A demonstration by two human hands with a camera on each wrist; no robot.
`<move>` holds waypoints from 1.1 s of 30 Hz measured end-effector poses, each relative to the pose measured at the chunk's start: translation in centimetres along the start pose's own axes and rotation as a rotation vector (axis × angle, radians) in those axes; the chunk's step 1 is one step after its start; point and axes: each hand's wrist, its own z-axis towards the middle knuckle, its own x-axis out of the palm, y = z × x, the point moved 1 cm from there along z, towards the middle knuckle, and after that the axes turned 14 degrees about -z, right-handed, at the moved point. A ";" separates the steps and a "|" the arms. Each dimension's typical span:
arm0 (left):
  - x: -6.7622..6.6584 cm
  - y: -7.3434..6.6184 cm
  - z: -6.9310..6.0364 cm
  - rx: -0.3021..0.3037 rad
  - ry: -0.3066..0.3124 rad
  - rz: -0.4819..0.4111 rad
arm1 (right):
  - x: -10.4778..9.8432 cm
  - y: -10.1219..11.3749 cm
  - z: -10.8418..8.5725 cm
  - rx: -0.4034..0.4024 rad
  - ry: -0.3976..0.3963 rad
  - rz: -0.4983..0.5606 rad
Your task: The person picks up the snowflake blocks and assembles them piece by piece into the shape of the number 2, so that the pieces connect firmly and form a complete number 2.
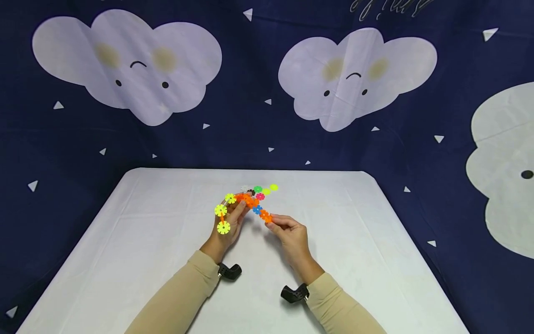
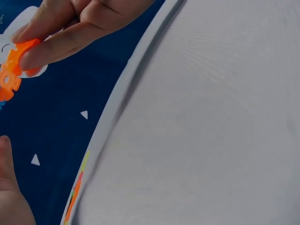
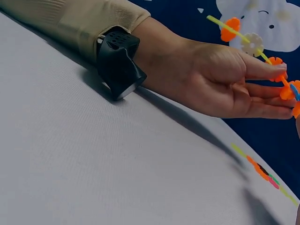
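Observation:
A chain of interlocked, notched plastic snowflake discs hangs between my two hands, with yellow-green, orange and blue pieces. My left hand holds the chain at its orange part, thumb in front and fingers behind; the yellow-green discs fall along the outside of that hand. My right hand pinches the orange disc at the other end, beside a blue disc. In the left wrist view the right hand's thumb and fingertips grip that orange disc. The right wrist view shows a whitish disc near the left thumb.
Loose discs lie on the white table beyond the hands, among them a pink one, a green one and yellow ones. Behind the table hangs a dark blue cloth with clouds. Each wrist wears a black camera.

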 end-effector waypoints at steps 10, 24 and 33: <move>0.0 1.2 -0.3 -0.106 0.136 -0.053 | 0.2 0.1 0.0 -0.031 -0.007 0.016; -0.6 1.3 -0.2 -0.146 0.171 -0.117 | -0.2 0.0 0.6 -0.043 0.115 -0.080; -0.2 0.9 -0.2 -0.171 0.069 -0.123 | -2.5 -1.2 4.8 0.022 -0.025 -0.660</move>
